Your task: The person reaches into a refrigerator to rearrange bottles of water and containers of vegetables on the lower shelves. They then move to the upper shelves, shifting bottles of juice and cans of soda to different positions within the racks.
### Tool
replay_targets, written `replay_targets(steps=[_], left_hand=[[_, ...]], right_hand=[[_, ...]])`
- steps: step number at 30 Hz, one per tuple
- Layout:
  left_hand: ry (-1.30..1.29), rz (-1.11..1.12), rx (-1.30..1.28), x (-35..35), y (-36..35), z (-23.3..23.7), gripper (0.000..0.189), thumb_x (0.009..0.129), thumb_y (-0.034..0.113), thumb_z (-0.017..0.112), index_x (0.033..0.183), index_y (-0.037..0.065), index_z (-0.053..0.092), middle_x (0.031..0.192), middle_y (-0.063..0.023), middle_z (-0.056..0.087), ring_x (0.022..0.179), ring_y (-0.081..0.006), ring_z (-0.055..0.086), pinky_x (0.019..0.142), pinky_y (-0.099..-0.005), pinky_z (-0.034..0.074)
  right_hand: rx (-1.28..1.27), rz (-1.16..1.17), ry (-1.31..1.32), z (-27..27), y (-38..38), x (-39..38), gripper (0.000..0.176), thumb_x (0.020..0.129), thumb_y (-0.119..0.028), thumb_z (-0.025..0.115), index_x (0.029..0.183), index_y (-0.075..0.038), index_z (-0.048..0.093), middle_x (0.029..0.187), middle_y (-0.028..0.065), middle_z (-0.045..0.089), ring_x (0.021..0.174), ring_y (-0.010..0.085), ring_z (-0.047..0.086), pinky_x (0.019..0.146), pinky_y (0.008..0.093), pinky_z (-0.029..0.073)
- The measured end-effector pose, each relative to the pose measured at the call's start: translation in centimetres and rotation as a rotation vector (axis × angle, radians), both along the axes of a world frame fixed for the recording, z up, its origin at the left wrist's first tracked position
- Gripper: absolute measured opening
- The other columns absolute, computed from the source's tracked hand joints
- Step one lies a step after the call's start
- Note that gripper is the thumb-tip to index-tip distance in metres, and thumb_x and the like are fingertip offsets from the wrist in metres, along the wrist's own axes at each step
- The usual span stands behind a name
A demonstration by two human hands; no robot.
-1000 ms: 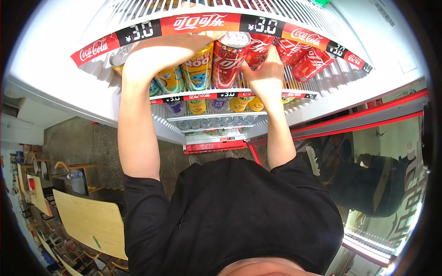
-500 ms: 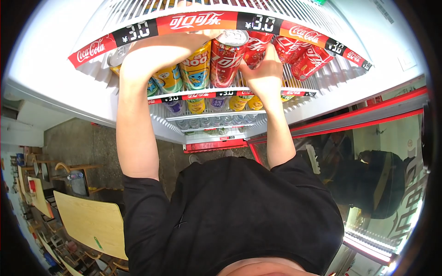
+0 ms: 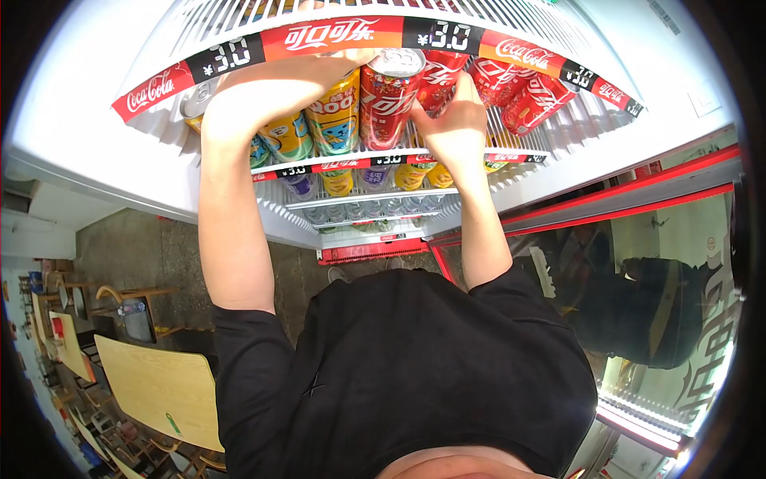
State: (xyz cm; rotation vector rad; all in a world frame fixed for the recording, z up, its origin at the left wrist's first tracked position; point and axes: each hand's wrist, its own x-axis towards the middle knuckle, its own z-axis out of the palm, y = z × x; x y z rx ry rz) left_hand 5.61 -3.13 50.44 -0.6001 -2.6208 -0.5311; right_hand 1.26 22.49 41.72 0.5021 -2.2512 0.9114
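My left hand [image 3: 345,65] reaches in under the red price strip, above the yellow Qoo can [image 3: 333,116] and beside the top of a red Coca-Cola can [image 3: 388,104]. The strip and shelf hide most of its fingers, so its grip does not show. My right hand [image 3: 456,128] is closed round another Coca-Cola can [image 3: 440,78] just behind and to the right, thumb on the left side and fingers on the right. More Coca-Cola cans [image 3: 536,104] lean at an angle to its right.
The price strip [image 3: 331,33] curves across the shelf front above the cans. Lower shelves hold yellow and purple drinks [image 3: 339,184] and clear bottles. At right stands the open glass door [image 3: 638,239] with its red frame. Wooden tables [image 3: 152,383] are at left.
The view has shifted slightly, so the shelf and cans sit a little further left. Both hands stay at nearly the same places among the cans.
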Motion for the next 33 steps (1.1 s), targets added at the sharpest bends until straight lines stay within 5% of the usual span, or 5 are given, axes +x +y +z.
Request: replay_targets(steps=[8, 11, 17, 20, 33], left_hand=[[0.000, -0.003, 0.001, 0.09, -0.02, -0.02, 0.046, 0.100, 0.042, 0.056, 0.139, 0.017, 0.055, 0.137, -0.0105, 0.058, 0.123, -0.0277, 0.057, 0.104, -0.0390, 0.044], [0.001, -0.004, 0.000, 0.01, 0.02, 0.03, 0.046, 0.100, 0.042, 0.056, 0.138, 0.017, 0.055, 0.137, -0.0106, 0.058, 0.123, -0.0279, 0.058, 0.104, -0.0391, 0.044], [0.002, -0.002, 0.001, 0.02, 0.03, -0.06, 0.046, 0.100, 0.042, 0.057, 0.138, 0.016, 0.056, 0.136, -0.0108, 0.059, 0.122, -0.0283, 0.058, 0.103, -0.0394, 0.045], [0.002, -0.004, -0.001, -0.03, 0.01, -0.05, 0.046, 0.100, 0.042, 0.057, 0.137, 0.016, 0.056, 0.135, -0.0110, 0.059, 0.122, -0.0285, 0.058, 0.103, -0.0395, 0.045], [0.002, -0.003, -0.002, -0.04, 0.04, -0.11, 0.046, 0.099, 0.043, 0.058, 0.136, 0.016, 0.057, 0.133, -0.0115, 0.060, 0.120, -0.0293, 0.059, 0.101, -0.0400, 0.046]], right_hand=[[-0.004, 0.004, 0.006, 0.13, -0.01, 0.10, 0.057, 0.074, -0.028, 0.087, 0.113, 0.002, 0.057, 0.090, 0.0192, 0.068, 0.073, 0.0361, 0.069, 0.072, 0.0456, 0.055], [-0.008, 0.019, -0.108, 0.38, 0.10, 0.41, 0.059, 0.078, -0.034, 0.085, 0.119, -0.001, 0.057, 0.108, 0.0184, 0.064, 0.098, 0.0385, 0.067, 0.083, 0.0465, 0.055], [-0.007, 0.009, -0.128, 0.33, 0.12, 0.43, 0.061, 0.077, -0.035, 0.085, 0.119, -0.001, 0.057, 0.109, 0.0189, 0.064, 0.098, 0.0388, 0.067, 0.083, 0.0469, 0.056], [-0.008, -0.004, -0.005, -0.06, 0.07, 0.07, 0.060, 0.074, -0.029, 0.087, 0.114, 0.002, 0.057, 0.088, 0.0193, 0.067, 0.076, 0.0373, 0.069, 0.073, 0.0464, 0.055], [-0.008, 0.002, -0.062, 0.12, 0.08, 0.25, 0.059, 0.075, -0.031, 0.087, 0.113, 0.001, 0.056, 0.090, 0.0173, 0.067, 0.079, 0.0355, 0.069, 0.073, 0.0446, 0.055]])
